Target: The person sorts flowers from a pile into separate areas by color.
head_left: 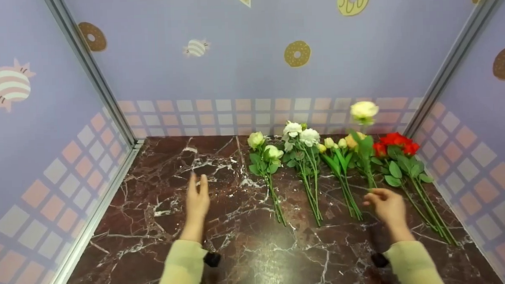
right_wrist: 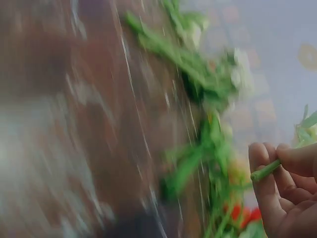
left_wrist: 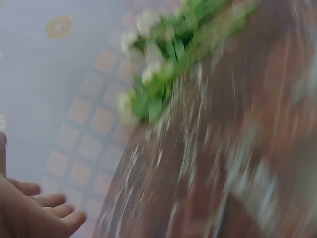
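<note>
Between thumb and fingers, my right hand (head_left: 389,206) pinches the stem of a pale yellow flower (head_left: 364,112), which stands upright above the table. In the right wrist view the cut end of its green stem (right_wrist: 266,171) sticks out past the fingertips. My left hand (head_left: 197,200) hovers over the left part of the table, fingers extended, with nothing in it. The left wrist view shows that hand (left_wrist: 42,210) at the lower left corner, apart from the blurred flowers. Beside the right hand lie red flowers (head_left: 397,141) and yellow tulips (head_left: 341,155).
White flowers (head_left: 309,137) and pale green-white flowers (head_left: 274,153) lie further left, stems toward me. Partly hidden behind the held flower is a yellow-orange bloom (head_left: 353,139). Patterned lilac walls (head_left: 241,75) enclose the dark red marbled table (head_left: 256,251) at back and sides.
</note>
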A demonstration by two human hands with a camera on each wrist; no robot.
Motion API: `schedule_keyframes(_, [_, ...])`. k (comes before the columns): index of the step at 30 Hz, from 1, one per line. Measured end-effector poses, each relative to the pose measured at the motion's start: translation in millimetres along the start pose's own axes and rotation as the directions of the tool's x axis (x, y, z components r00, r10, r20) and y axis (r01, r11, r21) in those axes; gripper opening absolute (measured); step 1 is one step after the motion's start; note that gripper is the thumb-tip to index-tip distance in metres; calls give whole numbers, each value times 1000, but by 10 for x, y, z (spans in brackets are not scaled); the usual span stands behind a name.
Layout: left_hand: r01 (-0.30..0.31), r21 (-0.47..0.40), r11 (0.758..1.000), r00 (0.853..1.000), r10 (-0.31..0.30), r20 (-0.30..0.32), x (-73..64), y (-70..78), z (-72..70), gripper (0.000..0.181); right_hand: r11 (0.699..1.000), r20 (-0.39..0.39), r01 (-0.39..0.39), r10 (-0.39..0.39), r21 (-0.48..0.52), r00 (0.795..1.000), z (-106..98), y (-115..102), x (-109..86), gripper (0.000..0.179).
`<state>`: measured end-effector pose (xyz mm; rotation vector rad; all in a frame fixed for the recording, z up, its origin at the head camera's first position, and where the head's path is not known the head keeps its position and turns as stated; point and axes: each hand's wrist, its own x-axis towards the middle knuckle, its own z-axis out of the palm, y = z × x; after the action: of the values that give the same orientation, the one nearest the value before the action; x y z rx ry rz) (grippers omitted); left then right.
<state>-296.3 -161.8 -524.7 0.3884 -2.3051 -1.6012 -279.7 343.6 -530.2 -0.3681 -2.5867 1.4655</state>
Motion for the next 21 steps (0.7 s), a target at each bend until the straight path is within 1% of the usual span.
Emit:
schedule_keyframes(2, [-68, 113, 991, 998, 69, -3, 76, -40, -119, 74, 999, 3, -28, 28, -24, 1000, -123, 67, 62, 37])
schedule_keyframes(4, [-119, 232, 965, 993, 122, 2, 143, -77, -222, 78, 997, 8, -51, 51, -59, 999, -231, 138, 116, 39])
schedule_keyframes(5, [-134, 290, 948, 991, 136, 12, 169, -93, -268, 79, 995, 15, -59, 61, -84, 998, -280, 176, 139, 40])
schedule_keyframes(7, [-142, 398, 906, 990, 140, 33, 214, -124, -346, 82, 989, 28, -68, 72, -131, 997, -359, 249, 177, 41])
schedule_keyframes(9, [-145, 468, 872, 989, 136, 53, 246, -149, -399, 83, 982, 42, -71, 79, -177, 996, -421, 320, 207, 41])
schedule_keyframes(11, [-145, 513, 846, 989, 130, 66, 267, -173, -431, 83, 974, 70, -72, 89, -217, 994, -465, 381, 235, 42])
schedule_keyframes(13, [-146, 536, 831, 989, 128, 71, 282, -199, -444, 84, 963, 92, -71, 98, -258, 991, -493, 430, 260, 42])
schedule_keyframes(16, [-149, 549, 822, 989, 125, 80, 293, -227, -446, 84, 937, 117, -60, 107, -344, 987, -520, 478, 294, 42])
schedule_keyframes(19, [-154, 554, 818, 988, 123, 93, 302, -249, -442, 84, 896, 142, -29, 102, -442, 985, -534, 511, 316, 41])
schedule_keyframes(21, [-157, 560, 814, 987, 121, 101, 304, -263, -446, 84, 873, 171, -6, 103, -488, 980, -533, 531, 309, 41])
